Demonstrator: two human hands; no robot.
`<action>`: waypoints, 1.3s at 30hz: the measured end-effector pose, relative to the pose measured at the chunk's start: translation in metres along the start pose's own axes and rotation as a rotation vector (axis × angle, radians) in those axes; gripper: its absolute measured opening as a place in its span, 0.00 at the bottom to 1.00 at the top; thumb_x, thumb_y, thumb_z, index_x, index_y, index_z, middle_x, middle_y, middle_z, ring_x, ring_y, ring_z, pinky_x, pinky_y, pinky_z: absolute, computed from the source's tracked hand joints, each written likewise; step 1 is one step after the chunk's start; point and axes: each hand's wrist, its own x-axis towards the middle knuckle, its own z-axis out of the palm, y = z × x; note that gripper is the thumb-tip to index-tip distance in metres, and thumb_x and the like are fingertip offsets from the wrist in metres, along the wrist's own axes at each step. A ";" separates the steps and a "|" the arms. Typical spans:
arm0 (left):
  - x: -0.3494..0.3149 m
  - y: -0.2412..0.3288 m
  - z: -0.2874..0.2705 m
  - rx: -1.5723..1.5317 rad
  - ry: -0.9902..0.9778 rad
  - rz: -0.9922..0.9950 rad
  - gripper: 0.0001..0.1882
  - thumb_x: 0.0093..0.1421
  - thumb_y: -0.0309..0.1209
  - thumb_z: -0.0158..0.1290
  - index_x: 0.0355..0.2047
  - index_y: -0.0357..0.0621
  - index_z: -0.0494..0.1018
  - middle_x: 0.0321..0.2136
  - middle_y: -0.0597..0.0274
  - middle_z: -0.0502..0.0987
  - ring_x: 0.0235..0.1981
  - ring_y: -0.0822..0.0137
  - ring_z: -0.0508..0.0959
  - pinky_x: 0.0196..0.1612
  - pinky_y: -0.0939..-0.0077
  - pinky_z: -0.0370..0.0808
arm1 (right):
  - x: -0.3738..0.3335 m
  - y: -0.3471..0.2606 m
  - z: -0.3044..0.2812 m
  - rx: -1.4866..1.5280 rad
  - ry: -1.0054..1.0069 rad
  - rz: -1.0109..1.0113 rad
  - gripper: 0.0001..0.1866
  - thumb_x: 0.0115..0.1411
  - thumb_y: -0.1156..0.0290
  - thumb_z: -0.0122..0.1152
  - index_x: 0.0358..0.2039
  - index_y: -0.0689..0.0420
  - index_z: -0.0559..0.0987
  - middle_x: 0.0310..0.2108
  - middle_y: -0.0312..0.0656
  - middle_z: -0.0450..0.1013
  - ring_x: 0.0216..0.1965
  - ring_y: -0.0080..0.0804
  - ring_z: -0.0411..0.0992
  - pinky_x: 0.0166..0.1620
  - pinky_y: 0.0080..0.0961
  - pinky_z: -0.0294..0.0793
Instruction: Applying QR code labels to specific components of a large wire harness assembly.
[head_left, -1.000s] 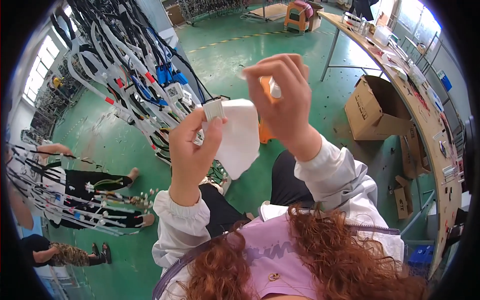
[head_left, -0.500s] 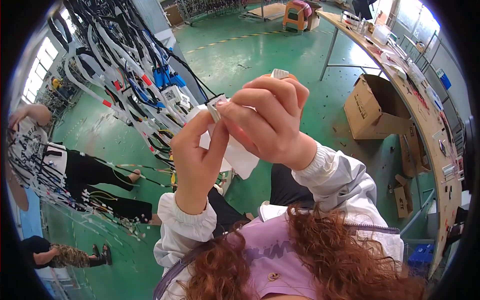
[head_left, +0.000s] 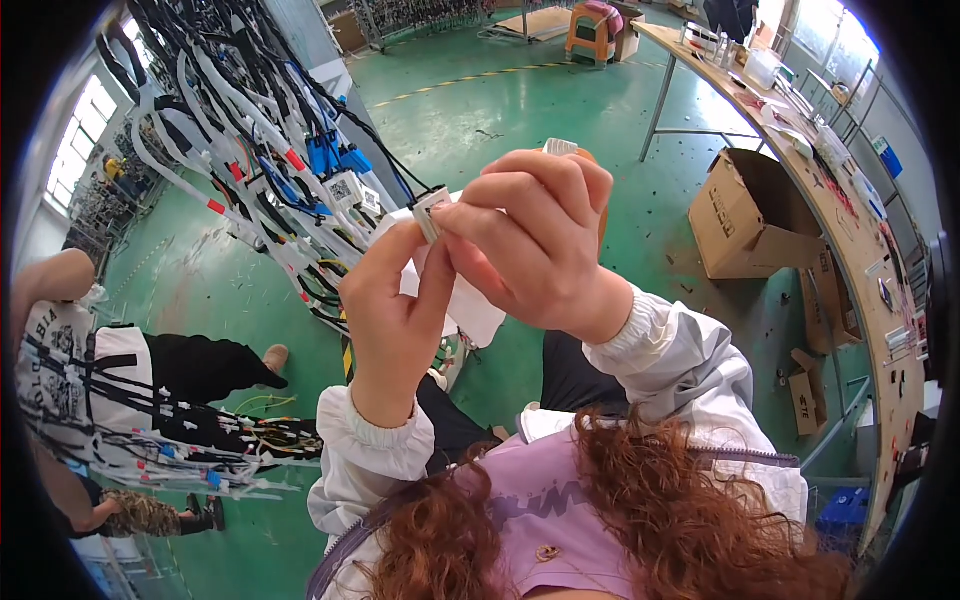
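My left hand (head_left: 392, 310) and my right hand (head_left: 530, 250) meet in front of me, fingertips pinched together on a small white plastic connector (head_left: 432, 212) with a dark cable running off to the upper left. A white sheet or bag (head_left: 470, 310) hangs behind and below the fingers, partly hidden by both hands. A second small white part (head_left: 560, 147) shows just above my right hand's knuckles. Both sleeves are white with elastic cuffs.
A board of white-taped wire harnesses (head_left: 250, 130) with blue and red tags stands at the upper left. Another person (head_left: 120, 390) stands at the left. An open cardboard box (head_left: 745, 215) sits under a long workbench (head_left: 830, 170) on the right. The floor (head_left: 520, 90) is green.
My hands have drawn together: the right hand came down from above onto the left fingertips, now covering most of the white sheet. The connector is pinched between both hands.
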 end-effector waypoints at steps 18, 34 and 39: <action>0.000 0.016 -0.009 -0.133 -0.110 -0.197 0.08 0.55 0.27 0.50 0.34 0.36 0.73 0.21 0.62 0.74 0.22 0.78 0.70 0.27 0.82 0.67 | 0.013 0.010 -0.011 0.200 0.030 0.084 0.11 0.35 0.76 0.62 0.25 0.53 0.76 0.26 0.33 0.69 0.33 0.30 0.68 0.38 0.21 0.57; -0.016 0.016 0.001 -0.091 -0.028 -0.036 0.09 0.52 0.22 0.50 0.35 0.36 0.72 0.21 0.60 0.73 0.22 0.74 0.71 0.27 0.81 0.68 | -0.006 -0.008 -0.019 -0.012 0.013 -0.066 0.13 0.34 0.70 0.63 0.26 0.50 0.76 0.25 0.29 0.68 0.33 0.29 0.67 0.40 0.25 0.55; -0.015 0.015 0.000 -0.089 -0.030 -0.025 0.09 0.52 0.21 0.50 0.35 0.36 0.72 0.21 0.59 0.73 0.22 0.73 0.71 0.27 0.81 0.67 | -0.007 -0.007 -0.016 0.003 0.011 -0.052 0.13 0.33 0.72 0.64 0.25 0.50 0.76 0.25 0.30 0.68 0.33 0.29 0.67 0.39 0.25 0.56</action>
